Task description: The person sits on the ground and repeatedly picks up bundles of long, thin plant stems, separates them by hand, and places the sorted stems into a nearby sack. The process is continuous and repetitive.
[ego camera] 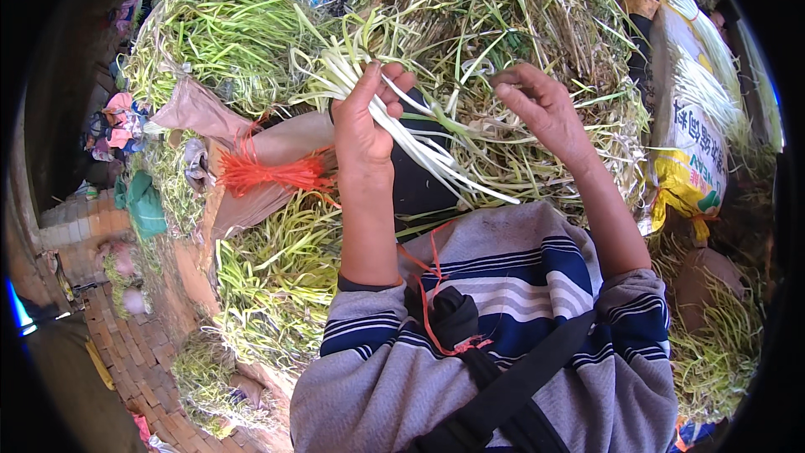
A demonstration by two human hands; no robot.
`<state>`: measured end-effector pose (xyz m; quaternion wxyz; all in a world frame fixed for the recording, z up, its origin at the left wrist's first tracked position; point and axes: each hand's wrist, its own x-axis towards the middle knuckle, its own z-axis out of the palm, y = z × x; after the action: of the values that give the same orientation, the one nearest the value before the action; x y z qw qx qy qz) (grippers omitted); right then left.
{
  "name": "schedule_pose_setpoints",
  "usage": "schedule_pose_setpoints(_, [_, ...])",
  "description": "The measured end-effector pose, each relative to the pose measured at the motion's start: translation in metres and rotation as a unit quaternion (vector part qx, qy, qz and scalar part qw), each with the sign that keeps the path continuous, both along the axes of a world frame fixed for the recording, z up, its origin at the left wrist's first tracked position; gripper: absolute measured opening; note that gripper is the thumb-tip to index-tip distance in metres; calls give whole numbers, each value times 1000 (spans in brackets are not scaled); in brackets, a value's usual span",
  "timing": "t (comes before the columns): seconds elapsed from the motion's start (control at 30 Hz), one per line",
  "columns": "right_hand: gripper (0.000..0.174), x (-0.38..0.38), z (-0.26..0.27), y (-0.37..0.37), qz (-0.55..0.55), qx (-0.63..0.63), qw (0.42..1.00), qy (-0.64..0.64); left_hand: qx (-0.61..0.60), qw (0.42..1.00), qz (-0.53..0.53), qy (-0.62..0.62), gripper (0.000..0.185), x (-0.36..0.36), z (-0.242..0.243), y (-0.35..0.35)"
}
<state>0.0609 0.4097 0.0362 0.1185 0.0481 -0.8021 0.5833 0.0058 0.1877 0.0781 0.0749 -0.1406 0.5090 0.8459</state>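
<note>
My left hand (371, 107) is closed around a bunch of long white-stemmed shoots (415, 145), which look like garlic shoots or chives. Their pale leafy ends fan out above the thumb, and the white stems slant down to the right over dark cloth on my lap. Off to the right, my right hand (541, 104) hovers apart from the bunch with its fingers curled and the thumb near the fingertips. Whether a thin stalk lies between them is unclear. Beneath and beyond both hands spreads a heap of loose leaves and stalks (553, 19).
Red plastic ties (273, 173) lie in a bundle beside my left forearm. A pile of green shoots (233, 31) is at the upper left, more shoots (283, 270) lie by my left elbow. White stalk bundles (707, 88) rest on a printed sack (692, 157) at the right.
</note>
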Motion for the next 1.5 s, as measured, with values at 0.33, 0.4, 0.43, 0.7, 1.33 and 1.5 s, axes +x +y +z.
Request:
schedule_pose_setpoints(0.33, [18, -16, 7, -61, 139, 44, 986, 81, 61, 997, -40, -3, 15, -3, -9, -12])
schedule_pose_setpoints(0.4, [18, -11, 11, -59, 140, -14, 990, -17, 64, 997, -43, -2, 14, -4, -14, -11])
schedule_pose_setpoints(0.43, [19, -10, 11, -58, 139, -42, 987, -67, 65, 997, -49, 3, 14, -4, -17, -10])
schedule_pose_setpoints(0.7, [24, 10, -7, -32, 274, -112, 949, -109, 80, 996, 12, 36, 9, -20, -35, -38])
schedule_pose_setpoints(1.33, [26, 46, 5, 106, -26, 356, 930, -88, 110, 993, -31, 39, 12, -13, -30, -45])
schedule_pose_setpoints(1.5, [34, 11, 42, 20, 126, 79, 988, -36, 34, 995, -79, 48, 13, 10, 5, 5])
